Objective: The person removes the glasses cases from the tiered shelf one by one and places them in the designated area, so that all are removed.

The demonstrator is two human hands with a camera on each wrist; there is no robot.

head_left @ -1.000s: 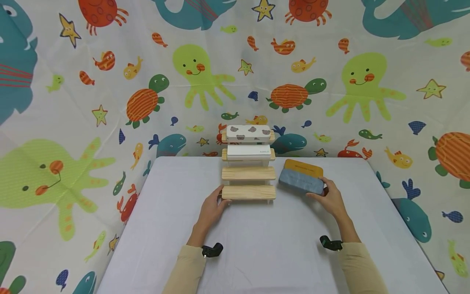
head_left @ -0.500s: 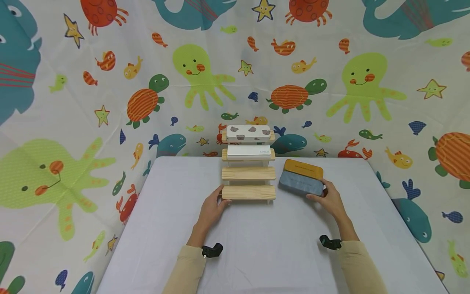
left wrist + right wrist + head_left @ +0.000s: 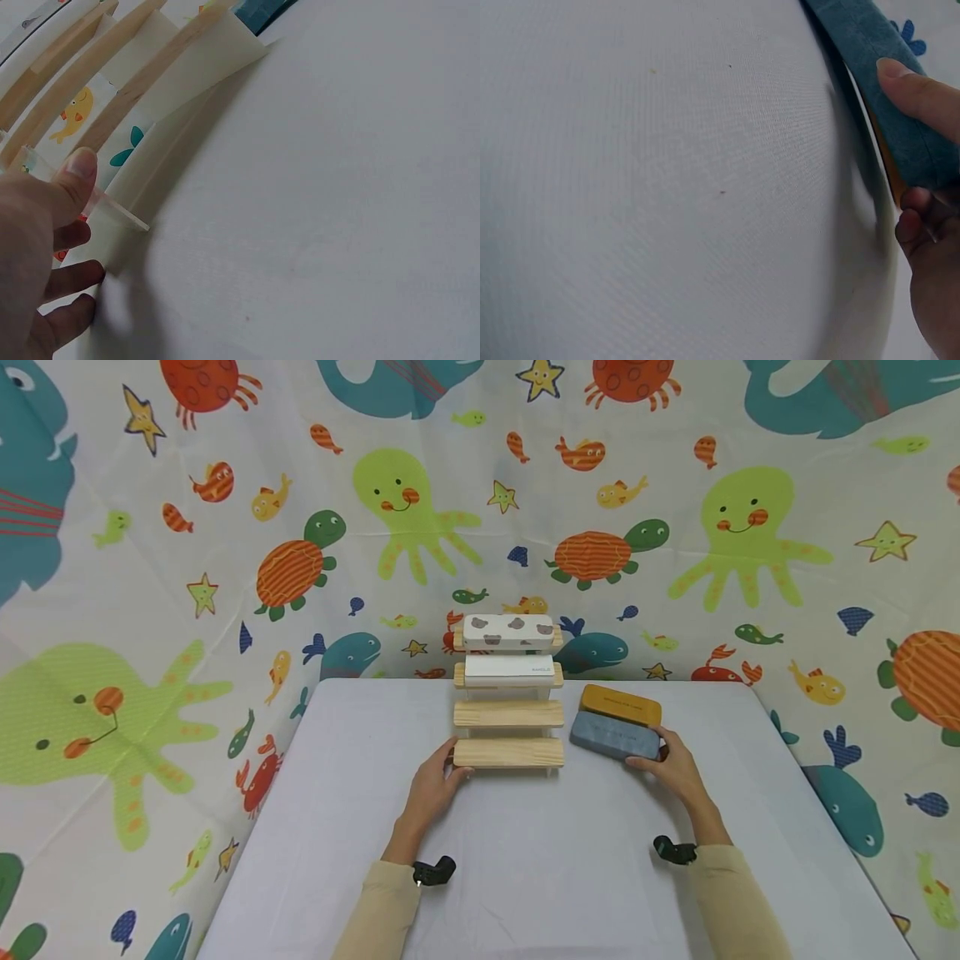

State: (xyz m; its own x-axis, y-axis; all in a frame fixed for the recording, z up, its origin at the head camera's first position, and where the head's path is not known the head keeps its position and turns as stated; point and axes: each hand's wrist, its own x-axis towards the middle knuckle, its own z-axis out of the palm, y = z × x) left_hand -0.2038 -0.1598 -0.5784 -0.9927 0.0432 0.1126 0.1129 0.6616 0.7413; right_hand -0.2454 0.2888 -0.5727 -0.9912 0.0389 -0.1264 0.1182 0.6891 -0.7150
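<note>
Blue case (image 3: 615, 735), right grip (image 3: 670, 762) pinching, curl unclear

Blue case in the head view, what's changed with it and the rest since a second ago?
The blue case has shifted slightly toward the person, so a bit more of the yellow case shows; the right hand still grips its right end. Otherwise unchanged: left hand on the shelf rack, yellow case, and the white case and patterned case on their shelves.
</note>
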